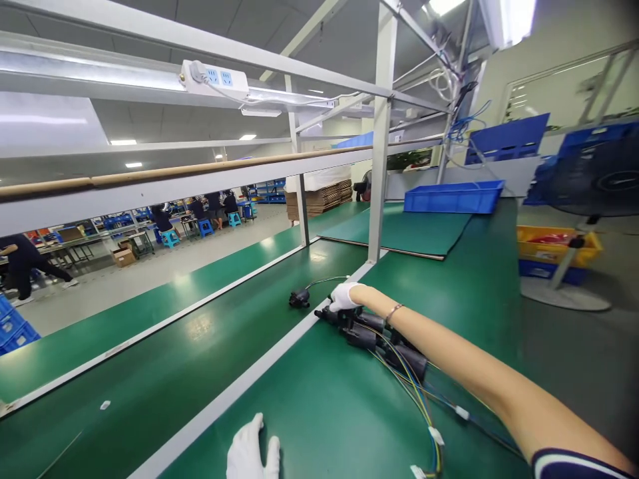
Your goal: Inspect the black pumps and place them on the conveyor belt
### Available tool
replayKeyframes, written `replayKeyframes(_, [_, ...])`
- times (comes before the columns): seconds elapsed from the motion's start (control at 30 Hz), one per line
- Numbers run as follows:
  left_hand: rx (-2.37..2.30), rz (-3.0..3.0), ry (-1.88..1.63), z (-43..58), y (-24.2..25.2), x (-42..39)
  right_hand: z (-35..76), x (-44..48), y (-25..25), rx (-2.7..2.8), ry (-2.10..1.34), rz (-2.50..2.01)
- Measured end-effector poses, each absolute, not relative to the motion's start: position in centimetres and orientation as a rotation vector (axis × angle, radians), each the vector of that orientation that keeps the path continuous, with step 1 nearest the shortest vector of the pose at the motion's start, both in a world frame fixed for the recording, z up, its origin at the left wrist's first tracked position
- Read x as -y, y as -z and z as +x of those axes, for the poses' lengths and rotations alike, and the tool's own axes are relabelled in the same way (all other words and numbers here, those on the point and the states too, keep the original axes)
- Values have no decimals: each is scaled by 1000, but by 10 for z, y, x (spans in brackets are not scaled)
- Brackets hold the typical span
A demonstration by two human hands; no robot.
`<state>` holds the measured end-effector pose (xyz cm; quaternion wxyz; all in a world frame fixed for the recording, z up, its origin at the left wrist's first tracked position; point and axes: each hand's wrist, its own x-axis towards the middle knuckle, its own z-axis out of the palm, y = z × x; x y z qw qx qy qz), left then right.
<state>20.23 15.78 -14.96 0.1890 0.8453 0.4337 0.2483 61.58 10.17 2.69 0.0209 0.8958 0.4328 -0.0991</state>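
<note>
The left hand (247, 456) lies open and flat on the mat (309, 399), holding nothing. The right hand (344, 296), arm outstretched, curls over the foremost of the wired black parts (362, 334) by the rail (279, 356); a lone part (299, 298) lies on the belt (200, 332). Gripping the body, not the wires (419, 399), seems wisest.

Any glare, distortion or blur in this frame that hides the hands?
Head view: wide-angle lens bends the rails; ceiling lamp blown out top right; soft glare on the belt; right hand and black parts sharp; left hand cut by the bottom edge.
</note>
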Motion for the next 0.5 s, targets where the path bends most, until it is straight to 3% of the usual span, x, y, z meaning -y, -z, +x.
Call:
replayKeyframes(0.27, [-1162,2357,-534,193,116,-147,553,-65,-2,-1137,164,2926])
replayKeyframes(0.5, [-1126,2176,-624,179,106,-132,521,-63,-46,-1090,-37,3122])
